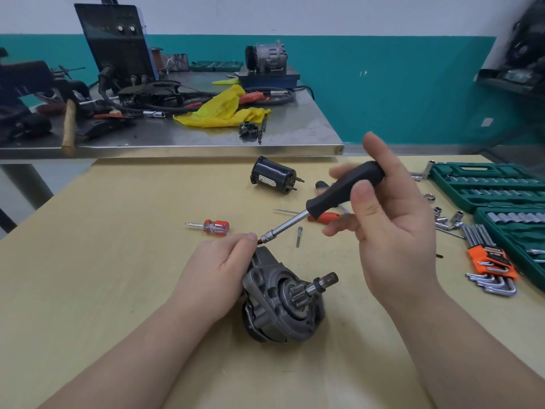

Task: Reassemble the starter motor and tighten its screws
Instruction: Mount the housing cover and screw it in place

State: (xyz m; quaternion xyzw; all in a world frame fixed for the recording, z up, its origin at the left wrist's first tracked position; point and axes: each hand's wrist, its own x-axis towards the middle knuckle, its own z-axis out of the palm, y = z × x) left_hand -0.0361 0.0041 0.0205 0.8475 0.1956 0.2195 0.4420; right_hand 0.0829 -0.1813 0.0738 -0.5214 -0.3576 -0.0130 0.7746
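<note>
A teal wall with a white upper band backs the room. A steel counter stands at the rear, crowded with a black machine with dials, cables, a yellow cloth, a wooden-handled hammer and a grey compressor on a blue block.

In front lies the pale wooden counter. Along its right edge sit open green socket cases, with loose sockets beside them and a set of hex keys in an orange holder.

The starter motor lies near the middle of the wooden counter, its geared shaft pointing up and right. A black cylinder lies further back, well apart from it.

The right hand holds a driver by its black handle, fingers loosely curled round it; the shaft slants down-left so the tip meets the motor's top edge. The left hand rests against the motor's left side, its grip pinching at the driver's tip.

A small red screwdriver lies left of the tip, a loose bolt just right of it, and a red-handled tool lies partly hidden behind the driver.
</note>
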